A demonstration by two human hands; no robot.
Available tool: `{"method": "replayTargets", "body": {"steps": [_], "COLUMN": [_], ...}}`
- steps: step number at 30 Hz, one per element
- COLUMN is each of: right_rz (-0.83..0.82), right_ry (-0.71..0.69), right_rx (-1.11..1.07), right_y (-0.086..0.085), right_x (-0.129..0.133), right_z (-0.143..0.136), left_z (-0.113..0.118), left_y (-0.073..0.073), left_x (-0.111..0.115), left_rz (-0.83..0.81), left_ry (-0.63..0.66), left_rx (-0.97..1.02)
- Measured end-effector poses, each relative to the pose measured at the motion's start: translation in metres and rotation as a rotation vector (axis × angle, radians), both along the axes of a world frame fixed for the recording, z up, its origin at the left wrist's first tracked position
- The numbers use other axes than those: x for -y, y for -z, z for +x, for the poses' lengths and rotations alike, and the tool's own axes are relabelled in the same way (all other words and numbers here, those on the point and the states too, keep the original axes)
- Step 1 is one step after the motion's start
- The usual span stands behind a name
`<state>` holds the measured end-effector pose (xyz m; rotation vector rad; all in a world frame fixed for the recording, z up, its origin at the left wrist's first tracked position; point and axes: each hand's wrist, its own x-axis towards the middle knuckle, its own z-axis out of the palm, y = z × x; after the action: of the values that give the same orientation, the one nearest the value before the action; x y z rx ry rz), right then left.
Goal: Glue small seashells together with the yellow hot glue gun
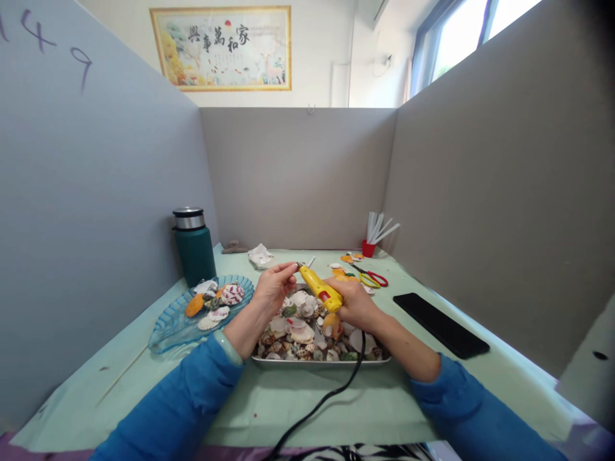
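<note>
My right hand (354,303) is wrapped round a yellow hot glue gun (317,285), its metal nozzle pointing up and to the left. A black cord (331,396) trails from it toward the table's front edge. Close to the nozzle, my left hand (277,287) has its thumb and fingertips pinched together; whatever they hold is too small or hidden to make out. Below both hands lies a metal tray (321,363) heaped with mixed seashells (300,333), partly covered by my wrists and the glue gun.
On the left are a blue scalloped plate (166,323) with shells, a green bottle (195,253) and a thin stick (122,374). Scissors (369,276), loose shells and a red cup (368,248) of glue sticks stand back right, a black phone (441,324) nearer. Grey partitions (298,173) enclose the table.
</note>
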<state>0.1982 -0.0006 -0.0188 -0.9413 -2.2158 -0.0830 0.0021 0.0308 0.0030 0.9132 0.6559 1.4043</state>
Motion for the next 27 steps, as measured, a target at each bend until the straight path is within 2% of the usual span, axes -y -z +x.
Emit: {"method": "replayTargets", "body": {"steps": [10,27], "right_rz": [0.052,0.024], "right_ry": [0.07,0.019], "right_rx": [0.016,0.011], "right_y": [0.0016,0.001], "right_x": [-0.0042,-0.0008], "right_z": [0.0008,0.0006], "left_z": [-0.0009,-0.0001], "left_y": [0.0002,-0.0008], "left_x": [0.0013,0.0005], "left_rz": [0.009,-0.014], "left_ry": [-0.021,-0.024], "left_rx": [-0.013,-0.009]}}
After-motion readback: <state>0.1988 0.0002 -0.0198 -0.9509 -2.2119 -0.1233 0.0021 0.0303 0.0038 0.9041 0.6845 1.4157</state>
